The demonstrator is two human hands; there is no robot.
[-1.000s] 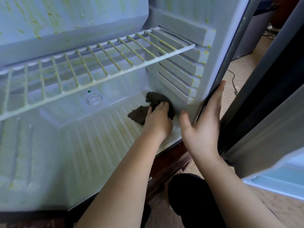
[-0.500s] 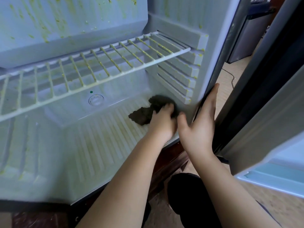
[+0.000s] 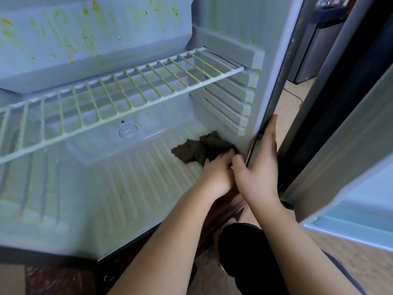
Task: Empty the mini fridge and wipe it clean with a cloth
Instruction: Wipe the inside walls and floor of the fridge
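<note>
The mini fridge (image 3: pixel 274 60) stands open with nothing stored inside. Yellow-green stains streak its back wall, its wire shelf (image 3: pixel 119 96) and its ribbed floor (image 3: pixel 131 179). A dark crumpled cloth (image 3: pixel 197 150) lies on the floor in the right front corner. My left hand (image 3: pixel 217 169) holds the cloth's near end, fingers bent over it, against the floor by the right wall. My right hand (image 3: pixel 260 167) rests flat on the fridge's right front edge, fingers straight up along it and thumb just inside.
The open fridge door (image 3: pixel 350 145) hangs at the right, close to my right arm. My dark-clad knee (image 3: pixel 244 252) is below the hands. A cable (image 3: pixel 295 96) runs over the wooden floor, and a dark appliance (image 3: pixel 314 43) stands behind.
My left hand has pulled the cloth a little toward the front right corner, closer to my right thumb. My right hand has kept its place on the fridge edge.
</note>
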